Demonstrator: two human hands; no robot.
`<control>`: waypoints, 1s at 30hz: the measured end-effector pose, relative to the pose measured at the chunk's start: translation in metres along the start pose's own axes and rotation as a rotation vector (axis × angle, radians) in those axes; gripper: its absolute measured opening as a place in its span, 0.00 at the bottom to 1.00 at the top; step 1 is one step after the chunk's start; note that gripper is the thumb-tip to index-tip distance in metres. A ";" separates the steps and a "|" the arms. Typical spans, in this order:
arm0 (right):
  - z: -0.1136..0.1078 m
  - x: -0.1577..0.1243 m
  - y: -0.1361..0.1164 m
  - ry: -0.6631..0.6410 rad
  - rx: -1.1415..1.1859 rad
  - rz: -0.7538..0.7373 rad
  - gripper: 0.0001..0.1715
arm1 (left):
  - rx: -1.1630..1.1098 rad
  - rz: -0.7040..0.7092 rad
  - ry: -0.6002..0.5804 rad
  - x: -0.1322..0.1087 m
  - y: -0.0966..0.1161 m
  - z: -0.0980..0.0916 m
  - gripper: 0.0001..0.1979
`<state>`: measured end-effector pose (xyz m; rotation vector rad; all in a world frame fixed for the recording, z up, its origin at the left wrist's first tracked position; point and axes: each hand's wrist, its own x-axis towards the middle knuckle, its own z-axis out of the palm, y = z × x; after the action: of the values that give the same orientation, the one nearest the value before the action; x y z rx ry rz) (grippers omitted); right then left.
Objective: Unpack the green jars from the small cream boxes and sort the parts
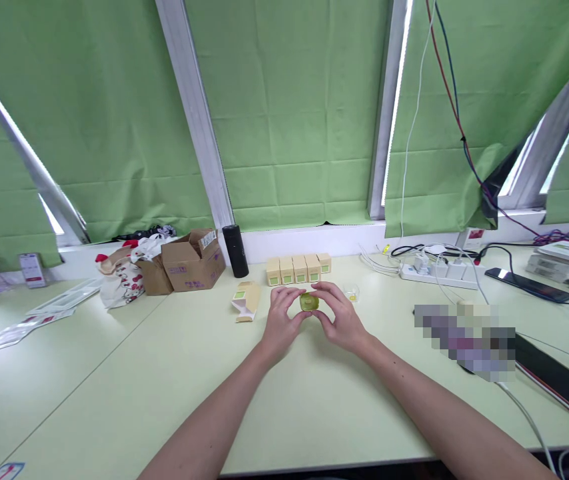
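Between my two hands is a small, rounded-square, translucent green piece (309, 303), held a little above the table; what it is exactly I cannot tell. My left hand (282, 315) pinches its left side with thumb and fingers. On the other side my right hand (338, 316) grips it the same way. Just left of my left hand lies an opened small cardboard box (246, 300) with a green label. A small clear container (351, 293) with something yellowish in it sits beyond my right hand. Several small tan boxes (293, 270) with green labels stand in a row behind.
A black cylinder (235, 251) and a large cardboard box (192, 263) stand at the back left, beside a printed cloth bag (120, 277). To the right are a white power strip (439, 273) with cables, a phone (528, 285) and a long black object (559, 377).
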<state>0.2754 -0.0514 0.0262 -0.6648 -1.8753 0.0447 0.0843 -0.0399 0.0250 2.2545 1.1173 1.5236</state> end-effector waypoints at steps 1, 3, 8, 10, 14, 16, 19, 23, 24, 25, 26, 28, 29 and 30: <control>0.000 0.000 0.000 0.024 -0.042 -0.019 0.23 | 0.021 0.017 0.006 -0.001 0.000 0.000 0.19; -0.001 0.000 0.000 0.067 -0.150 -0.057 0.21 | 0.060 0.066 0.013 -0.002 -0.001 0.001 0.20; -0.002 0.000 -0.001 0.079 -0.367 -0.107 0.16 | 0.145 0.223 0.028 -0.004 0.001 0.003 0.19; 0.000 0.000 -0.001 0.074 -0.408 -0.113 0.15 | 0.172 0.270 0.045 -0.005 0.002 0.003 0.19; 0.002 0.000 -0.002 0.081 -0.438 -0.112 0.14 | 0.221 0.325 0.058 -0.005 0.004 0.003 0.19; 0.003 0.000 -0.003 0.084 -0.436 -0.099 0.12 | 0.235 0.341 0.051 -0.005 0.005 0.003 0.19; 0.003 0.001 -0.004 0.089 -0.431 -0.086 0.11 | 0.247 0.365 0.046 -0.006 0.005 0.003 0.19; 0.005 0.001 -0.003 0.087 -0.430 -0.084 0.12 | 0.268 0.370 0.039 -0.007 0.005 0.003 0.20; 0.005 0.000 -0.003 0.085 -0.430 -0.085 0.11 | 0.275 0.369 0.038 -0.007 0.005 0.003 0.20; 0.005 0.000 -0.002 0.083 -0.433 -0.087 0.11 | 0.282 0.369 0.041 -0.007 0.005 0.003 0.20; 0.006 0.000 -0.002 0.082 -0.437 -0.089 0.11 | 0.288 0.369 0.045 -0.007 0.006 0.003 0.20; 0.006 0.000 -0.001 0.084 -0.450 -0.095 0.11 | 0.301 0.371 0.056 -0.006 0.007 0.003 0.19; 0.006 0.001 -0.001 0.084 -0.459 -0.100 0.11 | 0.306 0.371 0.062 -0.006 0.007 0.003 0.19; 0.006 0.001 -0.001 0.082 -0.469 -0.105 0.12 | 0.312 0.372 0.068 -0.006 0.008 0.003 0.19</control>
<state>0.2693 -0.0499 0.0244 -0.8673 -1.8498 -0.4958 0.0900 -0.0485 0.0238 2.7680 1.0598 1.6645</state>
